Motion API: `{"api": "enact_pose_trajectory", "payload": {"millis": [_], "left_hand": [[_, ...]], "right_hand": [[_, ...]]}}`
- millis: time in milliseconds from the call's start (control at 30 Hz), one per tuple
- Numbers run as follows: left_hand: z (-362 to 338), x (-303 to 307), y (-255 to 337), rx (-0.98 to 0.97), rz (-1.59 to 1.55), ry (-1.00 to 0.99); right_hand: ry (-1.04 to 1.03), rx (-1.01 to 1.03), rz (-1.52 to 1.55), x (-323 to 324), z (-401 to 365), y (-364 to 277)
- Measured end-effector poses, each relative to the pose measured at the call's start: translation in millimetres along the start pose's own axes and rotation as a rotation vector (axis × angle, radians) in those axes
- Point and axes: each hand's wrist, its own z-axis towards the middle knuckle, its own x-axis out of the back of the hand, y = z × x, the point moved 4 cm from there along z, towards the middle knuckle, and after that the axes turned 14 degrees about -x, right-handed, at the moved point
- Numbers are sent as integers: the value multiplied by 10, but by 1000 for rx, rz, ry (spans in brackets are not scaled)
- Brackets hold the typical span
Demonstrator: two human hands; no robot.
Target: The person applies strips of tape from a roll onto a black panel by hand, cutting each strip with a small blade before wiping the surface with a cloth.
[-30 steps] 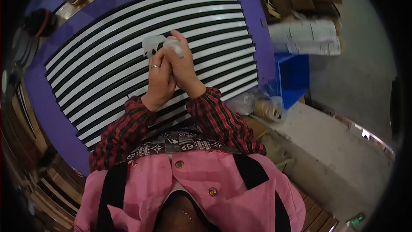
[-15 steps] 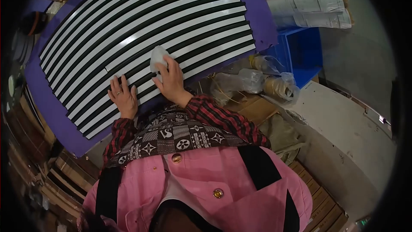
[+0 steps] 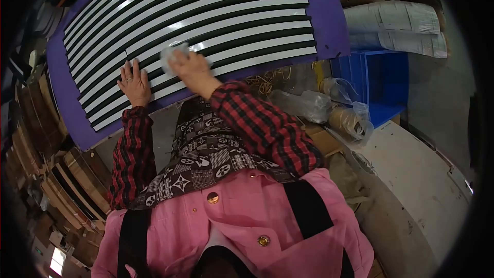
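Several long dark strips with white bands between them (image 3: pixel 257 24) lie side by side on a purple board (image 3: pixel 329 20). My right hand (image 3: pixel 193 72) is closed on a crumpled whitish cloth (image 3: pixel 170 56), which rests on the strips near the middle of their front part. To its left, my left hand (image 3: pixel 135 85) lies flat on the front strips with its fingers spread, and a ring shows on one finger. Part of the cloth is hidden under my right hand.
Right of the board are a blue crate (image 3: pixel 386 82), wrapped white bundles (image 3: pixel 396 18) and a clear plastic bag with a roll (image 3: pixel 350 121). A pale panel (image 3: pixel 406 164) extends at the right. Stacked cardboard (image 3: pixel 77 190) stands at the lower left.
My right hand has moved left across the strips with the cloth. My left hand still lies on the front strips, a little further left. The camera view has shifted.
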Motion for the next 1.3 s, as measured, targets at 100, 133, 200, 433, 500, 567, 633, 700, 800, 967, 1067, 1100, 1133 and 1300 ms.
{"api": "enact_pose_trajectory", "payload": {"millis": [100,133,200,433,500,567,633,700,800,967,1067,1100,1133,1300], "left_hand": [[-19,16,17,17,-17,-4],[-8,12,13,16,-11,-10],[6,1,5,20,-5,5],[-24,84,-11,76,-178,125],[42,143,-45,56,-228,297],[209,237,-98,23,-227,302],[445,288,-195,24,-79,195],[557,166,-293,15,86,-64],[496,37,-376,31,37,-56],[485,59,-356,41,-31,-75],[494,80,-336,53,-48,-104],[501,94,-320,48,-32,-116],[498,98,-317,49,-31,-98],[548,157,-429,74,-261,22]], "right_hand": [[78,-82,-158,477,-109,1022],[140,-139,-220,657,-160,1439],[170,-213,-306,1105,-218,2329],[263,-566,-206,1823,168,2997],[338,-218,31,1221,589,1777],[150,-101,270,597,772,546],[54,-40,278,60,883,-313],[-11,-23,175,-311,892,-606],[-54,32,-35,-242,809,-169],[-7,-239,-309,850,606,1829],[-59,-756,-616,1608,500,3065],[-17,-811,-638,1741,351,3649],[116,-807,-558,1781,595,3464],[353,-24,20,654,1590,972]]}}
